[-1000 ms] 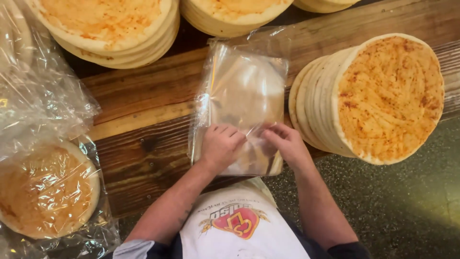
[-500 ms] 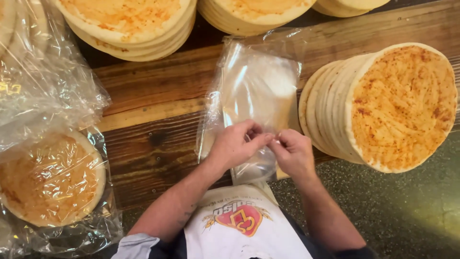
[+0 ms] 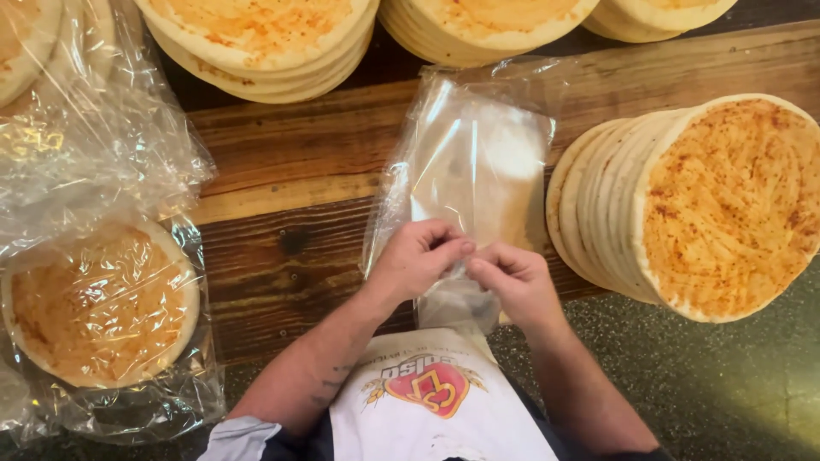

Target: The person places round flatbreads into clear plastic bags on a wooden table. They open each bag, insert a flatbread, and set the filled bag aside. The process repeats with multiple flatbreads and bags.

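Flatbread sealed in a clear bag [image 3: 102, 324] lies at the near left of the wooden tabletop [image 3: 282, 171], well apart from your hands, with more crinkled plastic [image 3: 77, 145] piled beyond it. Moving right, your left hand [image 3: 414, 260] and right hand [image 3: 512, 282] meet at the near edge of the tabletop, knuckles almost touching, and both pinch the near end of an empty clear plastic bag [image 3: 478, 162]. Your fingers are closed narrow on the film at that end, thumb against fingertips on each hand. The bag lies flat, and its long axis runs straight away from you, from your fingertips toward the far stacks of flatbread [image 3: 265, 43]; the whole body of it lies on the far side of your fingers. Both hands are equally near it. Just to the right of the bag, close beside your right hand, a leaning stack of flatbreads [image 3: 717, 205] rests with its speckled orange face turned up.
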